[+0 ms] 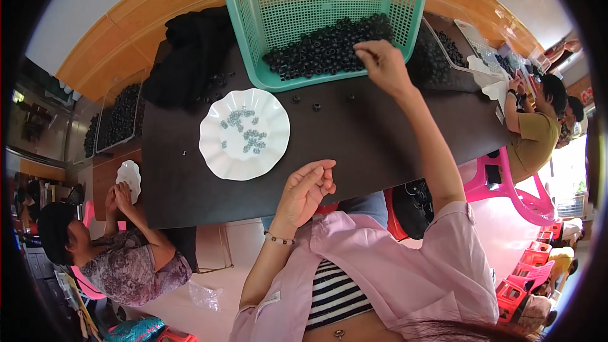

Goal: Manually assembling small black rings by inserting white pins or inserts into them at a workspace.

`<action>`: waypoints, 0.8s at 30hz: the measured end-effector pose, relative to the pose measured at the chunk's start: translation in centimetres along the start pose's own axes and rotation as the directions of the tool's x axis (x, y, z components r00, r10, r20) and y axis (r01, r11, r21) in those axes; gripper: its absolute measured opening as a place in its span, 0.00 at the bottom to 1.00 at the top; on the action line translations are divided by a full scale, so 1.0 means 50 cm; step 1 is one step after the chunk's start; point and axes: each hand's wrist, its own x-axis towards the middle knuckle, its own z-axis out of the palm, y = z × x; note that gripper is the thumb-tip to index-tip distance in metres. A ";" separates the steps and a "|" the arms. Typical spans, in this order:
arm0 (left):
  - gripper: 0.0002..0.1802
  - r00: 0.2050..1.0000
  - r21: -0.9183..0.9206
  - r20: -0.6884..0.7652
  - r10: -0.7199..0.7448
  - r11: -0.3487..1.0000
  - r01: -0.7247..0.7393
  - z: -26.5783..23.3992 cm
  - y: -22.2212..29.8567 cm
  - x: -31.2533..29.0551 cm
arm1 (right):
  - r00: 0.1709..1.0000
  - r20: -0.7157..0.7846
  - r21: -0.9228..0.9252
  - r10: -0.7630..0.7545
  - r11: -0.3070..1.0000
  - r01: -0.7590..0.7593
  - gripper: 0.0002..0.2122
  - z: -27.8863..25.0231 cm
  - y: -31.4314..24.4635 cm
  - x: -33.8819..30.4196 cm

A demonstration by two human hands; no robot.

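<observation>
My right hand (385, 68) reaches over the near right part of a green plastic basket (247, 66), its thumb and fingertips drawn together in a pinch. Whatever sits between those fingertips is too small to make out. Below it, a heap of small round black parts (323, 47) covers the basket's bottom. My left hand (306, 191) is held above the table's near edge, palm up, fingers curled and thumb against the index finger; any small thing in it is hidden. Left of it stands a white wavy-rimmed plate (244, 166) with small clear pieces (254, 141) in loose clusters.
A few black parts (316, 107) lie loose on the dark table (354, 145). Black cloth (190, 57) is heaped left of the basket. Clear bins of black parts (123, 114) stand on both sides. Co-workers sit at left (126, 259) and right (535, 126).
</observation>
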 end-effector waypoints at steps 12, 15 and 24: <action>0.14 1.000 -0.034 0.008 -0.002 0.999 0.002 -0.002 0.004 -0.002 | 0.979 0.170 0.086 0.111 0.988 -0.127 0.07 0.018 -0.057 -0.122; 0.14 1.000 -0.039 0.010 0.000 0.999 0.000 -0.006 0.003 -0.002 | 0.964 0.257 0.090 0.074 0.991 -0.100 0.09 0.023 -0.085 -0.122; 0.14 1.000 -0.043 0.002 0.003 0.999 -0.003 -0.005 0.000 -0.002 | 0.918 0.362 0.116 -0.160 0.985 0.126 0.14 0.096 -0.116 -0.126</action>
